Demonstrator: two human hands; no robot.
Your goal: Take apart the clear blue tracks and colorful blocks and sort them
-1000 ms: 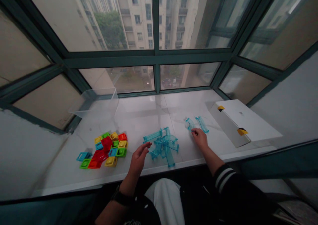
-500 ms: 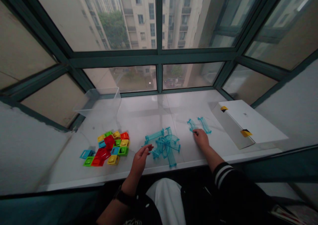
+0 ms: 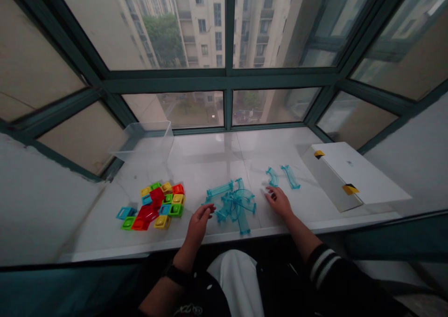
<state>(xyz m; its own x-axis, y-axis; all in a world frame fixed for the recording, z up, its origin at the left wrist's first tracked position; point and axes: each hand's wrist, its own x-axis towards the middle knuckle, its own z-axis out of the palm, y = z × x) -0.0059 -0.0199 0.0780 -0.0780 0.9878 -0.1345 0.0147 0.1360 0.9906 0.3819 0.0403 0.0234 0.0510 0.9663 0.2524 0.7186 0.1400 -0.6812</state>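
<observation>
A heap of clear blue track pieces (image 3: pixel 233 200) lies on the white marble sill (image 3: pixel 206 163) in front of me. My left hand (image 3: pixel 199 223) hovers just left of the heap, fingers loosely curled and apart, holding nothing. My right hand (image 3: pixel 278 200) rests open on the sill right of the heap, fingers stretched toward it. Two separate curved blue track pieces (image 3: pixel 283 176) lie side by side just beyond my right hand. A pile of red, yellow, green, orange and blue square blocks (image 3: pixel 154 206) sits further left.
A clear plastic bin (image 3: pixel 145 142) stands at the back left of the sill. A white box with yellow tabs (image 3: pixel 350 175) lies at the right. Green window frames (image 3: pixel 227 81) close off the back and sides.
My right hand has drawn back from the two curved pieces and shifted left toward the heap. My left hand has sunk slightly beside the heap.
</observation>
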